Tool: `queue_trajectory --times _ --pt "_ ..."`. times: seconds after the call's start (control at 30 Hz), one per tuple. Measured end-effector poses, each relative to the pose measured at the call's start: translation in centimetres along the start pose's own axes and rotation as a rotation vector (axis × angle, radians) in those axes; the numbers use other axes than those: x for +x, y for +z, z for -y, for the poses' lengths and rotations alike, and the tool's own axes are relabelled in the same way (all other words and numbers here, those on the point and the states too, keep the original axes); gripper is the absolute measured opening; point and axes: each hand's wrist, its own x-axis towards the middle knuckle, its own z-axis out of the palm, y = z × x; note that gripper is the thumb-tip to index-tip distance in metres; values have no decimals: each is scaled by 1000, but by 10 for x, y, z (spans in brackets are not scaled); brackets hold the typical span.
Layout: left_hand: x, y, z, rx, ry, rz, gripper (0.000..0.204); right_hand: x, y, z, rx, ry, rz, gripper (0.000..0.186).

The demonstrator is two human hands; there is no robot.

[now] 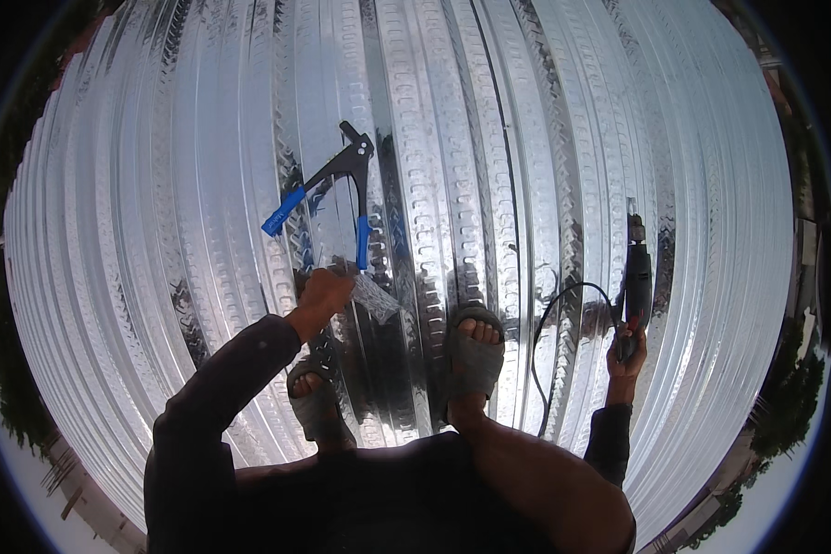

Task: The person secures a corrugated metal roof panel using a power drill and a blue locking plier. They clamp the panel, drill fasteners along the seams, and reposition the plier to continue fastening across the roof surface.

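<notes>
My left hand point(327, 292) is closed on a crumpled clear plastic bag point(377, 297) low over the ribbed metal sheet. What the bag contains is too small to make out. Just beyond that hand lies a hand riveter point(351, 162), black with blue grips, its two handles spread apart and its head pointing away from me. Off to the right, my right hand point(626, 358) grips a dark power drill point(638, 277) by its rear handle. The drill's chuck faces away from me, close over the metal. A black cord point(537, 343) loops leftward from the drill.
Shiny corrugated metal roofing point(231, 185) spreads all around, with raised ribs running away from me. My sandalled feet point(476, 355) stand on it between my hands. Dark greenery point(789, 402) shows past the right edge of the roofing.
</notes>
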Motion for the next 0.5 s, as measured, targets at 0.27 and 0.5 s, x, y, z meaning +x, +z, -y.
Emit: queue_trajectory --times 0.27,0.5 --pt "10 -2 16 78 373 34 44 -18 56 -12 20 -24 -54 30" --pt "-27 -3 -7 6 491 -34 45 -39 97 -19 -67 -70 -107 30"
